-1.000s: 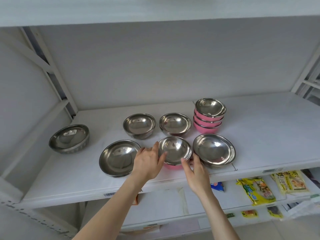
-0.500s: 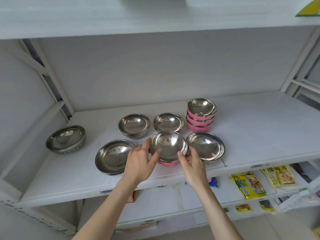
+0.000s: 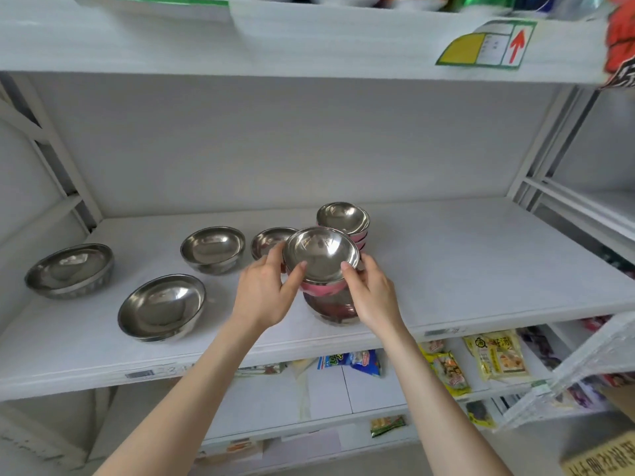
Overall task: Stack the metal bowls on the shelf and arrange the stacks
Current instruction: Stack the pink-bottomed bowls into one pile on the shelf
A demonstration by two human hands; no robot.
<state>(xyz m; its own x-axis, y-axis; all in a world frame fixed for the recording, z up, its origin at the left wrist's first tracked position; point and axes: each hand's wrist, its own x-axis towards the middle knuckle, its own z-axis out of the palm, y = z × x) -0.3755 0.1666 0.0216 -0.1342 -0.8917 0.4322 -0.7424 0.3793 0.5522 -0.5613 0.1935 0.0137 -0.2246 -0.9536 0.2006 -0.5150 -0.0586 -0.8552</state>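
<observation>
A pink-sided metal bowl (image 3: pixel 321 254) is lifted above the white shelf (image 3: pixel 481 262). My left hand (image 3: pixel 266 292) grips its left rim and my right hand (image 3: pixel 372 292) grips its right rim. Below it a steel bowl (image 3: pixel 335 309) sits on the shelf, partly hidden by my hands. Behind stands a stack of pink bowls (image 3: pixel 343 219). Other steel bowls lie loose: one at the front left (image 3: pixel 161 307), one at the far left (image 3: pixel 70 269), one at the back middle (image 3: pixel 213 247), and one behind my left hand (image 3: pixel 268 240).
A higher shelf (image 3: pixel 309 46) hangs close overhead with a label and packets on it. Slanted frame bars close the left side. Below, lower shelves hold snack packets (image 3: pixel 494 355). A cardboard box (image 3: pixel 604 455) sits at the bottom right.
Both hands have lifted the pink-sided bowl off the shelf and carried it up and to the right, over the wide steel bowl and toward the pink stack. The view tilted upward.
</observation>
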